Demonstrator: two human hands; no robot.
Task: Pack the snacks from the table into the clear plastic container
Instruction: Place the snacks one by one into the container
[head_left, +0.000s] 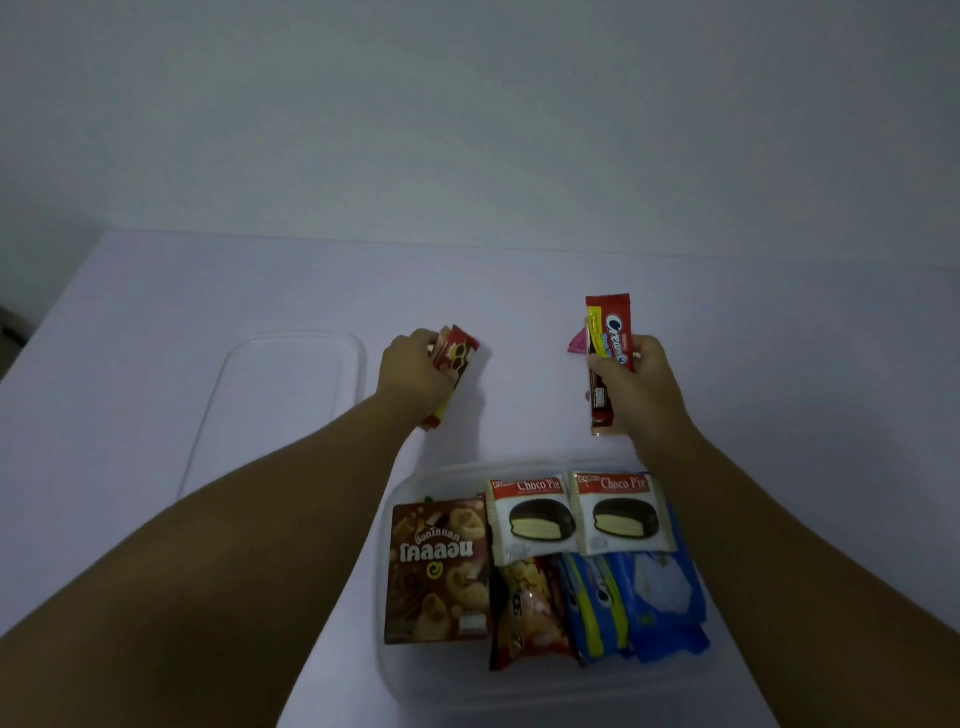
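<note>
My left hand (413, 371) grips a red biscuit pack (457, 353) just above the white table, left of centre. My right hand (631, 384) holds a long red Cream-O biscuit pack (610, 327) upright, lifted off the table. A small pink wrapper (577, 344) lies behind that pack. The clear plastic container (410, 670) sits near the front edge and holds a brown snack box (439, 569), two Choco Pie packets (535, 512) (623, 509), a red snack bag (530, 613) and blue cookie packs (595, 608).
The container's clear lid (291, 395) lies flat on the table to the left of my left hand. The white table (805, 389) runs back to a pale wall; a dark gap shows past its left edge.
</note>
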